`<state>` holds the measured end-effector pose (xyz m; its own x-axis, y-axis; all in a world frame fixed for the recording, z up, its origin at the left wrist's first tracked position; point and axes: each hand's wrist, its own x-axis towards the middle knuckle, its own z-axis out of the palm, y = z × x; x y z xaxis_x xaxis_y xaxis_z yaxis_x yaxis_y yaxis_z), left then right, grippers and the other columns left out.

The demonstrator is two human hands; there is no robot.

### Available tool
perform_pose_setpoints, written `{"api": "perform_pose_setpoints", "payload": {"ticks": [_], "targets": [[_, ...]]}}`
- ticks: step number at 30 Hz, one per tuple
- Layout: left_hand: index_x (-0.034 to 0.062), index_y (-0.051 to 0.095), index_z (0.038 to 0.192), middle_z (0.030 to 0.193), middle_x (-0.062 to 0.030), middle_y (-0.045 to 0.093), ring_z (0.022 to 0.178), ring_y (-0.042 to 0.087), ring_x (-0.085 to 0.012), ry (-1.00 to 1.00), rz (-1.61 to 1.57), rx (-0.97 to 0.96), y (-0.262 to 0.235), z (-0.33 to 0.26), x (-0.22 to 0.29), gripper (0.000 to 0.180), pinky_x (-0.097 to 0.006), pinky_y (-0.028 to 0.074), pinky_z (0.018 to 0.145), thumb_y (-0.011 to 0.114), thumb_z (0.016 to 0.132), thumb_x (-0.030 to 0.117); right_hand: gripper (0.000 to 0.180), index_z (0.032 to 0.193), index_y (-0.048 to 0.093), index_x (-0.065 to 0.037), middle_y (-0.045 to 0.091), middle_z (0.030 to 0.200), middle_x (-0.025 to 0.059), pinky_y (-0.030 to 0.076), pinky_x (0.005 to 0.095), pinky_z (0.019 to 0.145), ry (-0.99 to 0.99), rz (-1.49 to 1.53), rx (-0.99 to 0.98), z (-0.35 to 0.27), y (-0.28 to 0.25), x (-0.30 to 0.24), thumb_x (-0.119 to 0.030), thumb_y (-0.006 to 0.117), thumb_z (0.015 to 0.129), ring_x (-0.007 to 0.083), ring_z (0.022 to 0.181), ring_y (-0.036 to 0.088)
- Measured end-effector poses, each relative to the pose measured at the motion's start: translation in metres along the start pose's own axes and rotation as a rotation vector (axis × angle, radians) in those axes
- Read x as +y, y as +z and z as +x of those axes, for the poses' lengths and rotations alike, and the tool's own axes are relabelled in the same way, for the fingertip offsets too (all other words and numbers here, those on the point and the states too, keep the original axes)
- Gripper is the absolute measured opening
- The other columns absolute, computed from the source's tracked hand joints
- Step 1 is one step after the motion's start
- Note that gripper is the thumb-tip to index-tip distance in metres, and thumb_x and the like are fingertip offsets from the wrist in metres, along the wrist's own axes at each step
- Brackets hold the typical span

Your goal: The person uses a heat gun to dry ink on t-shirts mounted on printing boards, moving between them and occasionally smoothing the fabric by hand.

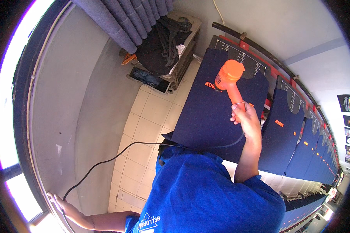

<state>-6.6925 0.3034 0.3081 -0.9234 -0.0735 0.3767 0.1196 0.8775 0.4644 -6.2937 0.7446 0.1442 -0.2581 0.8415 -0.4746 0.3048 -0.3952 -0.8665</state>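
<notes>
An orange hair dryer (233,70) is raised over a dark navy fabric panel (210,112), its nozzle turned down toward a small orange print. My right hand (247,118) is wrapped round its handle. From the handle a black power cable (116,155) runs left in front of my blue shirt. Low at the left, beside the wall, my left hand (68,211) is on this cable, which passes across the fingers; their grip is partly hidden.
More navy panels (282,130) on boards with ruled ends form a long row to the right, along a dark rail (256,44). Beyond the tiled floor (146,108) stand a cabinet (188,50) with black cloth and a grey tray (149,80). A grey curtain (124,19) hangs there.
</notes>
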Motion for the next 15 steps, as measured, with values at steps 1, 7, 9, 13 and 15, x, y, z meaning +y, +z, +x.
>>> {"api": "perform_pose_setpoints", "payload": {"ticks": [1, 7, 9, 13, 15], "targets": [[0.0144, 0.031, 0.147, 0.151, -0.0187, 0.026, 0.139, 0.030, -0.0322, -0.002, 0.003, 0.000, 0.000, -0.001, -0.001, 0.058, -0.044, 0.031, 0.111, 0.029, 0.099, 0.046, 0.026, 0.099, 0.057, -0.004, 0.058, 0.073, 0.0011, 0.044, 0.0208, 0.051, 0.017, 0.018, -0.007, 0.001, -0.005, -0.001, -0.028, 0.062, 0.090, 0.0096, 0.059, 0.058], [0.0133, 0.030, 0.147, 0.152, -0.0196, 0.025, 0.139, 0.030, -0.0323, -0.008, -0.008, -0.002, 0.000, -0.001, -0.001, 0.058, -0.044, 0.030, 0.111, 0.032, 0.098, 0.045, 0.025, 0.099, 0.057, -0.004, 0.058, 0.072, 0.0006, 0.044, 0.0208, 0.051, 0.002, 0.024, -0.001, 0.000, -0.008, 0.002, -0.027, 0.062, 0.090, 0.0097, 0.059, 0.058], [0.0108, 0.028, 0.148, 0.153, -0.0211, 0.022, 0.139, 0.028, -0.0326, -0.022, -0.061, -0.013, 0.000, -0.001, -0.002, 0.060, -0.045, 0.028, 0.110, 0.037, 0.097, 0.042, 0.026, 0.099, 0.057, -0.004, 0.058, 0.072, 0.0005, 0.044, 0.0210, 0.051, 0.000, 0.022, 0.004, 0.001, -0.008, 0.004, -0.027, 0.062, 0.090, 0.0098, 0.059, 0.058], [0.0107, 0.029, 0.148, 0.152, -0.0224, 0.022, 0.138, 0.030, -0.0326, -0.033, -0.051, -0.007, 0.000, -0.002, 0.001, 0.059, -0.045, 0.029, 0.110, 0.037, 0.098, 0.041, 0.026, 0.099, 0.057, -0.004, 0.058, 0.072, 0.0004, 0.045, 0.0210, 0.051, 0.004, 0.022, 0.008, -0.001, -0.011, 0.003, -0.028, 0.062, 0.090, 0.0097, 0.059, 0.058], [0.0100, 0.029, 0.148, 0.152, -0.0222, 0.022, 0.136, 0.033, -0.0313, -0.010, -0.005, -0.017, -0.001, 0.000, -0.003, 0.058, -0.043, 0.034, 0.107, 0.037, 0.098, 0.040, 0.025, 0.099, 0.057, -0.004, 0.058, 0.073, 0.0005, 0.045, 0.0209, 0.051, 0.007, 0.018, 0.008, -0.002, -0.010, 0.003, -0.028, 0.062, 0.090, 0.0097, 0.059, 0.058]]}}
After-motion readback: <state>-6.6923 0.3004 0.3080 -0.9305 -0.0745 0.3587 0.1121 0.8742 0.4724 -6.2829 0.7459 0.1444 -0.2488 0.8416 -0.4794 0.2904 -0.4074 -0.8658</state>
